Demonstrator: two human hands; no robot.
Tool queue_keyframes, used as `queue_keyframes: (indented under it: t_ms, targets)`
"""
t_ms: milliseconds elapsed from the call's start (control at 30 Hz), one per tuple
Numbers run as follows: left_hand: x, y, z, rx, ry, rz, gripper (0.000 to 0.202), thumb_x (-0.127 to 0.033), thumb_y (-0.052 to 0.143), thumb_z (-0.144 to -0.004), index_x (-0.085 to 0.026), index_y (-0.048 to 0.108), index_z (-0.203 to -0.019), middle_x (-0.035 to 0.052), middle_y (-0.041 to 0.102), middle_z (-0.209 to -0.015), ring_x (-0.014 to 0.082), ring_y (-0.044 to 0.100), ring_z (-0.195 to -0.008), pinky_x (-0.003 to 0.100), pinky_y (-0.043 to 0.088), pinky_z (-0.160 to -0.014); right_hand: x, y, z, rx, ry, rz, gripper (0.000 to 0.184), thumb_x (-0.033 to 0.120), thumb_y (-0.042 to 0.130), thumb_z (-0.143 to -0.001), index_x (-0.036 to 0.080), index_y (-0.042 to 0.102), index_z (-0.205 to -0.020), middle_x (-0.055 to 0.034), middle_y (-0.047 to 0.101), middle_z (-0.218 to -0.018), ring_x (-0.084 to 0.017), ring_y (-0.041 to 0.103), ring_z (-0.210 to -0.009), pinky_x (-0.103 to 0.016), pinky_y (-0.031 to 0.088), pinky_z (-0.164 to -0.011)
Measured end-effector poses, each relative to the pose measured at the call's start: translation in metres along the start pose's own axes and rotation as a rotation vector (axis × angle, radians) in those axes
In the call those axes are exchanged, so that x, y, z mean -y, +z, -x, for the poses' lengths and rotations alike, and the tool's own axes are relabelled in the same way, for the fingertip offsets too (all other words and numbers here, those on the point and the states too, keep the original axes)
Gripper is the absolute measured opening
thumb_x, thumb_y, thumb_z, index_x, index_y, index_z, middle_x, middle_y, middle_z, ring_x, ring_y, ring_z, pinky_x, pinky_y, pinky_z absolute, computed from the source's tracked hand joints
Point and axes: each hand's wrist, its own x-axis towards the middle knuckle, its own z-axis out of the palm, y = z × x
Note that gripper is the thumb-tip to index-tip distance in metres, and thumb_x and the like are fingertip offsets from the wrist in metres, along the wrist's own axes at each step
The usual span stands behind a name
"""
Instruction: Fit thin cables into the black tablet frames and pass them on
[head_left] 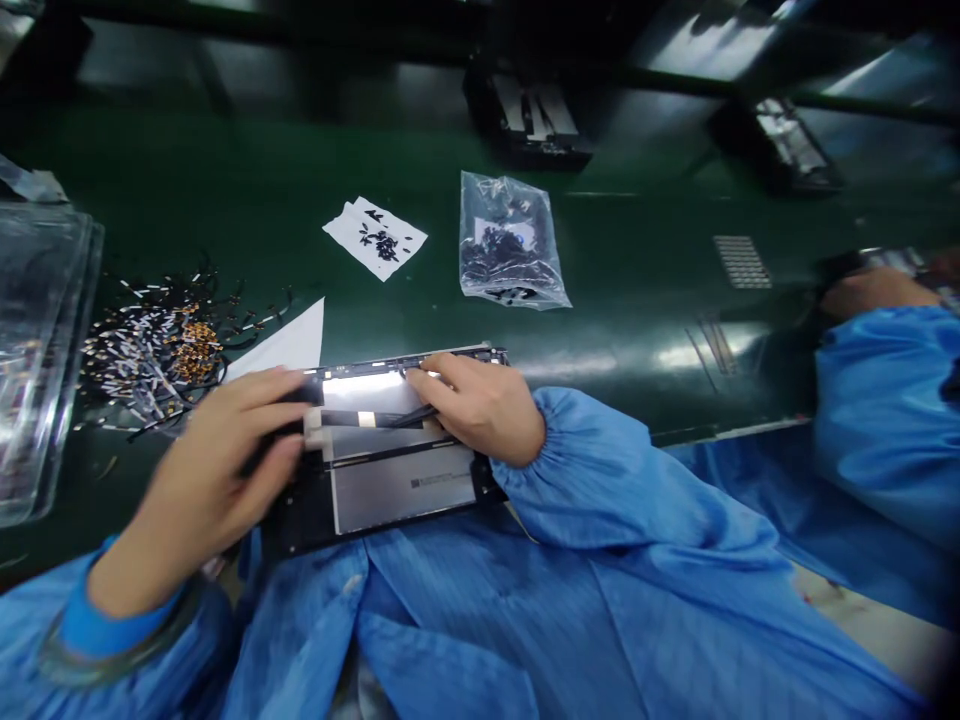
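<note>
Lying open, flat device (401,490), long axis sideways (right end angled away)

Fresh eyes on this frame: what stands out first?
The opened device, silvery inside, near centre, with the left hand at its left end and the right hand on its right side. Then the heap of small parts at left, and the clear bag beyond the device.

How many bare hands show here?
3: left hand and right hand at the open device, a co-worker's hand at far right. Others may be hidden.
</note>
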Motion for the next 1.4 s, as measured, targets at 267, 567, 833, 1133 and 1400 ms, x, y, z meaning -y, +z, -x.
queue_keyframes:
  t_ms: [267, 567, 833, 1133, 1400]
  targets:
    - [0.006, 0.059, -0.055, 0.341, 0.393, -0.146, 0.028, -0.028, 0.045, -0.096, -0.017, 0.063, -0.115, 0.0114, 0.066, -0.127, 0.0275, 0.057, -0.125, 0.048, 0.046, -0.105, 0.002, 0.002, -0.003, 0.008, -0.017, 0.022, 0.029, 0.013, 0.042, -0.098, 0.014, 0.071, -0.093, -0.0045, 0.072, -0.084, -0.015, 0.060, -0.068, -0.029, 0.038, -0.058]
    - [0.012, 0.054, -0.052, 0.299, 0.437, -0.234, 0.037, -0.015, 0.039, -0.096, -0.014, 0.058, -0.127, 0.0115, 0.065, -0.128, 0.0241, 0.060, -0.121, 0.042, 0.052, -0.098, -0.006, -0.022, 0.016, 0.167, 0.052, -0.104, 0.034, 0.013, 0.034, -0.101, 0.015, 0.067, -0.112, -0.0056, 0.072, -0.096, -0.014, 0.063, -0.080, -0.027, 0.041, -0.062]
    - [0.009, 0.056, -0.050, 0.269, 0.594, -0.416, 0.037, -0.006, 0.042, -0.091, -0.012, 0.059, -0.124, 0.0145, 0.064, -0.128, 0.0284, 0.059, -0.122, 0.045, 0.052, -0.096, -0.007, -0.015, 0.028, 0.023, 0.036, 0.059, 0.028, 0.013, 0.043, -0.098, 0.015, 0.068, -0.111, -0.0050, 0.074, -0.098, -0.015, 0.060, -0.075, -0.029, 0.038, -0.058]
    - [0.008, 0.054, -0.050, 0.260, 0.640, -0.458, 0.038, -0.002, 0.048, -0.088, -0.009, 0.057, -0.124, 0.0171, 0.064, -0.126, 0.0298, 0.059, -0.120, 0.043, 0.052, -0.092, -0.007, -0.008, 0.030, -0.022, 0.053, 0.077, 0.026, 0.014, 0.046, -0.098, 0.016, 0.069, -0.109, -0.0040, 0.074, -0.096, -0.015, 0.056, -0.074, -0.029, 0.036, -0.057]
    - [0.007, 0.055, -0.050, 0.287, 0.632, -0.449, 0.039, -0.002, 0.046, -0.088, -0.008, 0.056, -0.125, 0.0175, 0.063, -0.128, 0.0310, 0.058, -0.122, 0.045, 0.053, -0.094, -0.006, -0.008, 0.027, -0.030, 0.048, 0.082, 0.026, 0.014, 0.046, -0.097, 0.016, 0.069, -0.107, -0.0043, 0.074, -0.095, -0.015, 0.056, -0.073, -0.029, 0.038, -0.058]
